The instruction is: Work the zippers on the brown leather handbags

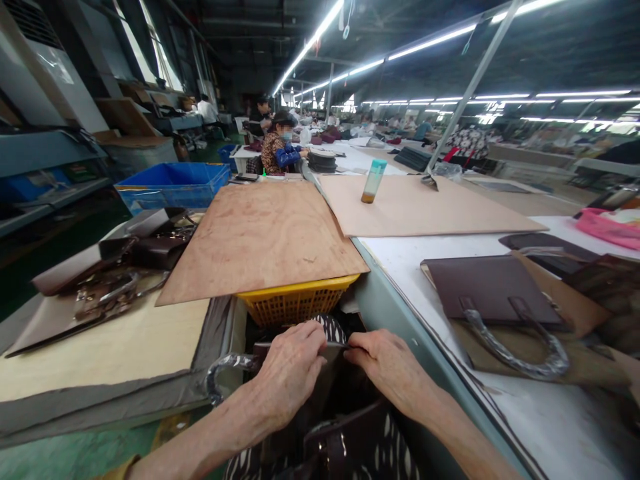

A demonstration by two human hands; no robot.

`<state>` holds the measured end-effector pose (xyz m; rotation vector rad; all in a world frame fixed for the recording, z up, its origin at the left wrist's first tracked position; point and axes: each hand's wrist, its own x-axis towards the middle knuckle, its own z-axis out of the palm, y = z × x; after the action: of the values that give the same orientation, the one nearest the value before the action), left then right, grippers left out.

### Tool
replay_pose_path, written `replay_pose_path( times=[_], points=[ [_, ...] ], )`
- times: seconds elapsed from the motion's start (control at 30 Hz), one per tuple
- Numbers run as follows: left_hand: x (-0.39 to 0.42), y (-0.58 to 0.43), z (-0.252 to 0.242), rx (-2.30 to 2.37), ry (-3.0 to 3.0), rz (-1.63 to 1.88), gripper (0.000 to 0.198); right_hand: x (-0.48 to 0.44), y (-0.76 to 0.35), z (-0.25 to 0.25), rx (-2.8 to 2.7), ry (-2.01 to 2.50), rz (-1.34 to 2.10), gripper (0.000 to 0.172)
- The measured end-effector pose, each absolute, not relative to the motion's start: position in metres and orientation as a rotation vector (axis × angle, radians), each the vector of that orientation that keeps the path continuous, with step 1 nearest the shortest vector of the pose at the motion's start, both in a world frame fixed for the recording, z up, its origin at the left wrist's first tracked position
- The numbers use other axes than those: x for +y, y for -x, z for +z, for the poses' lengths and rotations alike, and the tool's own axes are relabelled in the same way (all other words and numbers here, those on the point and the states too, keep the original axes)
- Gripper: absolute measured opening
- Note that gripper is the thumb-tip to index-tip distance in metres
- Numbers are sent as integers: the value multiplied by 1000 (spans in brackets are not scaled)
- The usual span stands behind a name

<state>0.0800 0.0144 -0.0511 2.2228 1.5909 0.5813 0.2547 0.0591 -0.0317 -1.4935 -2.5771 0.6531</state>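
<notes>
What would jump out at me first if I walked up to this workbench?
Front and centre, the left hand and right hand pinch the top edge of a dark brown bag, just in front of a bright yellow basket capped by a plywood board. To the right, a brown handbag lies flat on the white table, its handle wrapped in clear plastic.

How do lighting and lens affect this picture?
In the head view, the ceiling tube lights blow out to white and glint on the wrapped handle; the wide lens curves the table edge and stretches the corners; the left hand and right hand on the dark bag are sharp, the far hall soft.
</notes>
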Motion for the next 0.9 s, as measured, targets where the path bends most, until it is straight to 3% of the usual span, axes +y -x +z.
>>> replay_pose_path(
  times=[0.17, 0.47, 0.63, 0.9],
  points=[
    [15, -84, -51, 1514, -2222, 643, 26, 58, -254, -29, -2599, 1468, 648, 19],
    [16, -84, -54, 1561, -2192, 622, 12, 58, -254, -32, -2637, 1472, 604, 21],
    [14, -84, -56, 1530, -2174, 674, 15, 59, -254, -32, -2648, 1470, 657, 10],
    [15, -86, -61, 1649, -2114, 688, 14, 60, -251, -31, -2713, 1466, 543, 11]
  ],
)
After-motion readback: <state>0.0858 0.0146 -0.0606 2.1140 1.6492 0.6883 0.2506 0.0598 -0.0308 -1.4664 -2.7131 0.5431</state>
